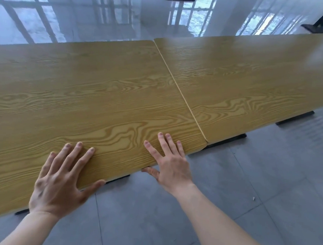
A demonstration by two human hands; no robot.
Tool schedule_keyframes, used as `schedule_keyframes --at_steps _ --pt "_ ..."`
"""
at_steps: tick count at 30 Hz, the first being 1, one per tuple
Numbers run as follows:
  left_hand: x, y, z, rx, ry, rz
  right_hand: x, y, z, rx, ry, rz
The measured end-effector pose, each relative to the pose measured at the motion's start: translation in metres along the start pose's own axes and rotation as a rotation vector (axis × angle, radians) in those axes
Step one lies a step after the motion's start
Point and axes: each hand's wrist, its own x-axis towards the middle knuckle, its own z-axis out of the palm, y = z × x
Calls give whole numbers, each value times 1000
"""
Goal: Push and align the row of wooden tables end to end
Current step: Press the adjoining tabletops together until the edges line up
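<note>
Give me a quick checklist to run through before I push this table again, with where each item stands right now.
1. Left hand on the near table: ok, fingers flat on top, thumb on the front edge.
2. Right hand placed: ok, fingers on top, thumb under the edge.
3. Seam closed: ok, the ends look butted along its length.
4. Front edges flush: not ok, the far table sits a little off at the near corner.
5. Tabletops free of loose items: ok.
6. Table feet free to slide on the floor: cannot tell, mostly hidden.
</note>
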Motion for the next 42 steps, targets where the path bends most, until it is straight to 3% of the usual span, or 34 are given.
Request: schedule_keyframes --at_steps 35,42 --pt "8 -3 5 16 25 11 9 -1 4 25 26 2" --pt "6 -3 7 58 20 61 9 -8 4 -47 -31 10"
